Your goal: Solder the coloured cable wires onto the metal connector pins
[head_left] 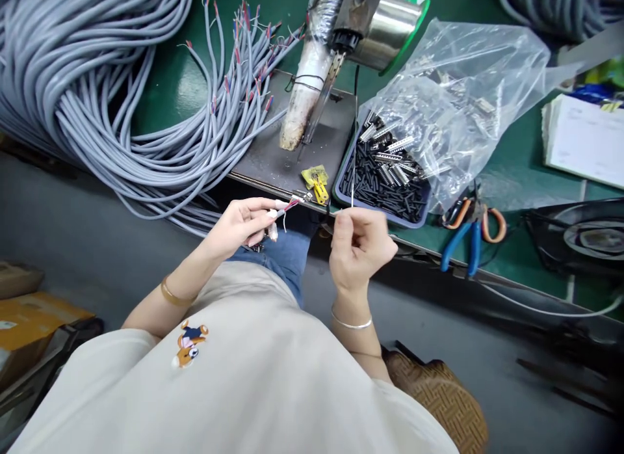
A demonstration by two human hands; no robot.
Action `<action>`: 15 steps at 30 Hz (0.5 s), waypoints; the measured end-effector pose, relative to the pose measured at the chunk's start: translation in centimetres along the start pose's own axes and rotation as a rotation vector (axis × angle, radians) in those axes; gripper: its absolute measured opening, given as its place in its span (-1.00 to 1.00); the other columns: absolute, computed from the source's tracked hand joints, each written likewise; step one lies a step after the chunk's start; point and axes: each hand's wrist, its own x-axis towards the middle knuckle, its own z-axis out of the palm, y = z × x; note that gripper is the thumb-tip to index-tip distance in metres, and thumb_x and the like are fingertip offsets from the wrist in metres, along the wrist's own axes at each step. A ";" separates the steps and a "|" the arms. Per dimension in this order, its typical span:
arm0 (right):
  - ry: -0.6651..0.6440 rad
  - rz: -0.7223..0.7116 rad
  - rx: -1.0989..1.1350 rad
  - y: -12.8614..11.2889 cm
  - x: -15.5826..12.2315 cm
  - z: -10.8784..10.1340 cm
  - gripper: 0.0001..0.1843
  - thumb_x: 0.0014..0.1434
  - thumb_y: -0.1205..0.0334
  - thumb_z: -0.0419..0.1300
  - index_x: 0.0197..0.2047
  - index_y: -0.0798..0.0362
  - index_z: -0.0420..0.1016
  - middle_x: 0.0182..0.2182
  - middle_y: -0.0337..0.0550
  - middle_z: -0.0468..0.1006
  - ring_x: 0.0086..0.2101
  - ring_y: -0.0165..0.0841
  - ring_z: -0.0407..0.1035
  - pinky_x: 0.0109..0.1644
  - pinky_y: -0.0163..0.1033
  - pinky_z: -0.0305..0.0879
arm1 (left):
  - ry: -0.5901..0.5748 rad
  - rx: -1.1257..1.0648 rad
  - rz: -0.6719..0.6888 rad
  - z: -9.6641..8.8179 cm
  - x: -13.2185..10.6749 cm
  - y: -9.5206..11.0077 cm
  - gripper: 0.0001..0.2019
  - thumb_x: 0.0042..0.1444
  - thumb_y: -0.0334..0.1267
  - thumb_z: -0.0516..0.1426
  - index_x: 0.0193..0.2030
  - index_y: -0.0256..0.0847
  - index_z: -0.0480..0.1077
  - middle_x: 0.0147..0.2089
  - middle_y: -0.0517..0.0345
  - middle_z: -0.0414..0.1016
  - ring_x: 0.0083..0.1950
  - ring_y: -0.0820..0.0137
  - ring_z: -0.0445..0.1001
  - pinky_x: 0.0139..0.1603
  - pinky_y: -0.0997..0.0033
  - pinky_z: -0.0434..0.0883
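Observation:
My left hand (238, 227) is closed on the end of a grey cable (280, 213), with thin red and white wires (291, 204) fanning out past the fingertips. A small metal piece (305, 197) shows by the wire ends; whether it is joined to them I cannot tell. My right hand (361, 247), fingers curled in a pinch, grips a thin solder wire (352, 174) that runs upward toward the solder spool (390, 31). Beyond the hands, a soldering iron (324, 93) hangs tip-down beside a stained, wrapped holder (303, 109).
A large bundle of grey cables (97, 83) lies at left. A tray (385, 218) holds black sleeves and metal connectors, partly under a plastic bag (468, 70). Yellow clips (318, 184) lie at the bench edge. Pliers (470, 229), a fan (585, 236) and a paper pad (585, 138) are at right.

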 end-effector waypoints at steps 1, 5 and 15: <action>-0.097 -0.039 -0.054 -0.4 0.0 -0.2 -0.83 0.39 0.18 0.15 -0.26 -0.02 0.49 -0.58 -0.36 0.44 -0.64 -0.52 0.27 -0.49 -0.32 0.17 | 0.003 0.011 0.011 0.1 0.2 0.0 -0.56 0.06 -0.07 0.39 -0.03 -0.35 0.58 -0.60 0.27 0.44 -0.72 0.68 0.11 -0.70 0.62 -0.02; -0.350 -0.179 -0.269 -1.6 0.1 0.9 -0.74 0.36 0.20 0.18 -0.38 0.04 0.47 -0.66 -0.37 0.39 -0.67 -0.52 0.20 -0.50 -0.30 0.05 | -0.007 0.087 0.061 0.3 0.9 -0.4 -0.59 0.07 -0.05 0.38 -0.08 -0.34 0.55 -0.58 0.26 0.46 -0.71 0.67 0.15 -0.71 0.62 0.03; 0.130 0.012 -0.208 -0.7 2.3 -1.9 -0.72 0.40 0.14 0.13 -0.33 0.00 0.55 -0.59 -0.35 0.45 -0.64 -0.49 0.18 -0.51 -0.30 0.05 | 0.094 0.674 0.664 1.6 1.0 -1.3 -0.84 0.32 -0.29 0.17 -0.07 -0.28 0.55 -0.25 0.08 0.66 -0.33 0.51 0.56 -0.33 0.58 0.44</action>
